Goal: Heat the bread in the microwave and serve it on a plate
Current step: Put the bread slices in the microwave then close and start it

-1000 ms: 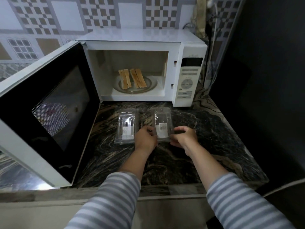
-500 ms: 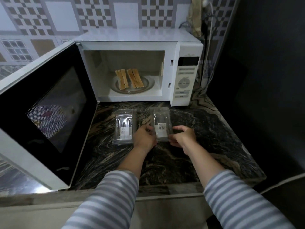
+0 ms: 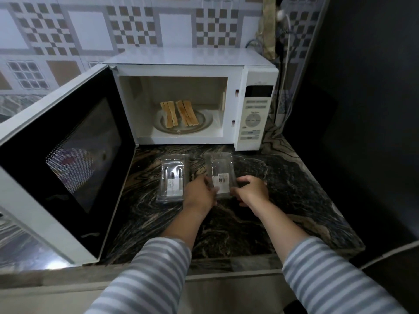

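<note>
The white microwave [image 3: 258, 73] stands at the back of the counter with its door [image 3: 68, 159] swung wide open to the left. Inside, two pairs of bread slices [image 3: 179, 113] stand on edge on the glass turntable [image 3: 204, 125]. On the counter in front lie two clear plastic containers. My left hand [image 3: 200, 193] and my right hand [image 3: 250, 190] grip the near end of the right container [image 3: 221, 171], which carries a barcode label. The left container [image 3: 173, 177] lies beside it, untouched.
The dark marbled counter [image 3: 283, 200] ends at a black wall on the right. Cables [image 3: 284, 64] hang behind the microwave at the back right. The open door takes up the counter's left side. Patterned tiles cover the back wall.
The view has dropped a little, so the microwave sits lower in frame. Both hands stay on the right container in almost the same place.
</note>
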Available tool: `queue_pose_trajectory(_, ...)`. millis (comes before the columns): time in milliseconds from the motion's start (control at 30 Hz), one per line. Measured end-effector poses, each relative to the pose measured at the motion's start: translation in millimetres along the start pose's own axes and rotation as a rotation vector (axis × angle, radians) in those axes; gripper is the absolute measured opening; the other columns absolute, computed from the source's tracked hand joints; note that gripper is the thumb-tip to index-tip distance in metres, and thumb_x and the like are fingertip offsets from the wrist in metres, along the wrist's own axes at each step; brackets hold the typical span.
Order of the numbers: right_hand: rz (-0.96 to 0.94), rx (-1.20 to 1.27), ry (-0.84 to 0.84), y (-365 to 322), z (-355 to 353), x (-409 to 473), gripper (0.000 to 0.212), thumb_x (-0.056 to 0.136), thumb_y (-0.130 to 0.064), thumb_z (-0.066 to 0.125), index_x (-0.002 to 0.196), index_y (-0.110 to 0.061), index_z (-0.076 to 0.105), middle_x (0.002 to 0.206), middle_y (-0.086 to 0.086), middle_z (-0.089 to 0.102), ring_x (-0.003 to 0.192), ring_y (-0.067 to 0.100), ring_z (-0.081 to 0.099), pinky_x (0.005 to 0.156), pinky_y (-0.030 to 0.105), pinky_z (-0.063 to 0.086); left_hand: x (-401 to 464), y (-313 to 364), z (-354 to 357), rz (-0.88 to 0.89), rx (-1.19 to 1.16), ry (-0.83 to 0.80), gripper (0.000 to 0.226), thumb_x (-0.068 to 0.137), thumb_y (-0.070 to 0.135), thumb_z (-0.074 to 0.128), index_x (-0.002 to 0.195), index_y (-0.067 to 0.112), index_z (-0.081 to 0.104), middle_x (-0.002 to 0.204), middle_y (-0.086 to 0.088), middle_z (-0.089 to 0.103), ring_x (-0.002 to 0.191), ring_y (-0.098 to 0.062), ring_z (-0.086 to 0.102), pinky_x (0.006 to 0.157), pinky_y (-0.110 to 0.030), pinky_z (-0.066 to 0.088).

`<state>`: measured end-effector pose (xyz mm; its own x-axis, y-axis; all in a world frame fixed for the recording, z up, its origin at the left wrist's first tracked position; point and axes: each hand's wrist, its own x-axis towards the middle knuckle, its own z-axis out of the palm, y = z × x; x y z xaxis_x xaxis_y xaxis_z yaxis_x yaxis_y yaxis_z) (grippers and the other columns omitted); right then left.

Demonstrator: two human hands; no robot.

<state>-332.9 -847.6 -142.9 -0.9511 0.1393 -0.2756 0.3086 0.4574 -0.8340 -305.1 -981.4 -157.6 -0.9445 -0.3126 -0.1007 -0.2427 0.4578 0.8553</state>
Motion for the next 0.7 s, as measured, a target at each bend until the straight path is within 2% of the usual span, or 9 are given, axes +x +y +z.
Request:
queue_pose_trajectory(33,-0.06,-0.123,0.011,-1.5,-1.6,-1.0,0.036,0.081,-0.026,0.074,0.114,-0.02,0.062,0.105,0.005,0.068,0.092,0.022,0.066,0.073,0.032,0.056,-1.5,3.1,-3.0,0.03,0.115,0.012,0.013,0.085,0.027,0.069,0.089,0.021,0.058,0.088,-0.006,0.069,0.071,-0.027,0.07,0.073,-0.042,0.058)
queue_pose_trajectory(133,-0.188,-0.354,0.079,-9.3,-2.9,-3.5,0.041,0.087,-0.038,0.065,0.123,-0.021,0.057,0.121,0.004,0.061,0.112,0.023,0.058,0.083,0.028,0.045,-6.2,14.2,-13.6,0.163,0.455,0.162,0.024,0.091,0.037,0.056,0.104,0.017,0.062,0.105,-0.006,0.065,0.093,-0.027,0.064,0.078,-0.036,0.052)
queue_pose_trajectory(267,-0.362,-0.337,0.086,-21.0,6.8,1.3,0.056,0.087,-0.04,0.061,0.137,-0.023,0.041,0.139,0.008,0.046,0.128,0.028,0.043,0.105,0.035,0.036,-6.0,20.6,-30.5,0.351,0.49,0.412,0.022,0.09,0.032,0.054,0.107,0.019,0.056,0.115,-0.005,0.05,0.101,-0.027,0.054,0.076,-0.038,0.047)
queue_pose_trajectory(367,-0.397,-0.313,0.003,-21.9,17.6,5.5,0.08,0.085,-0.052,0.06,0.15,-0.029,0.017,0.153,0.008,0.028,0.138,0.03,0.031,0.112,0.041,0.03,3.2,6.7,-42.6,0.302,0.649,0.542,0.041,0.084,0.033,0.06,0.121,0.019,0.048,0.126,-0.009,0.043,0.116,-0.031,0.041,0.09,-0.043,0.041)
queue_pose_trajectory(467,-0.422,-0.349,-0.015,-17.5,28.7,8.5,0.083,0.086,-0.06,0.052,0.148,-0.045,0.0,0.16,0.006,0.01,0.14,0.034,0.028,0.107,0.045,0.035,11.7,-13.5,-49.7,0.164,0.546,0.526,0.067,0.079,0.041,0.065,0.138,0.025,0.036,0.141,-0.011,0.03,0.124,-0.035,0.035,0.099,-0.048,0.038)
queue_pose_trajectory(533,-0.452,-0.384,-0.006,-13.4,34.8,8.8,0.078,0.088,-0.059,0.049,0.148,-0.048,0.0,0.16,0.007,0.007,0.138,0.034,0.032,0.103,0.043,0.039,15.2,-27.5,-51.4,0.113,0.468,0.44,0.079,0.078,0.046,0.066,0.144,0.033,0.026,0.147,-0.01,0.02,0.127,-0.037,0.036,0.099,-0.05,0.04)
queue_pose_trajectory(633,-0.503,-0.38,0.065,-6.2,42.5,10.7,0.076,0.089,-0.056,0.05,0.148,-0.046,0.003,0.155,0.013,0.025,0.129,0.034,0.045,0.098,0.04,0.043,15.2,-37.3,-51.0,0.091,0.451,0.328,0.085,0.082,0.049,0.062,0.147,0.042,0.007,0.15,-0.011,0.019,0.124,-0.036,0.045,0.093,-0.048,0.047)
queue_pose_trajectory(700,-0.517,-0.329,0.088,-4.4,45.2,11.6,0.076,0.088,-0.054,0.053,0.149,-0.045,0.008,0.149,0.013,0.035,0.126,0.033,0.048,0.095,0.039,0.044,14.7,-37.7,-51.7,0.095,0.441,0.324,0.085,0.084,0.049,0.06,0.147,0.044,0.005,0.149,-0.011,0.024,0.121,-0.036,0.048,0.089,-0.047,0.049)
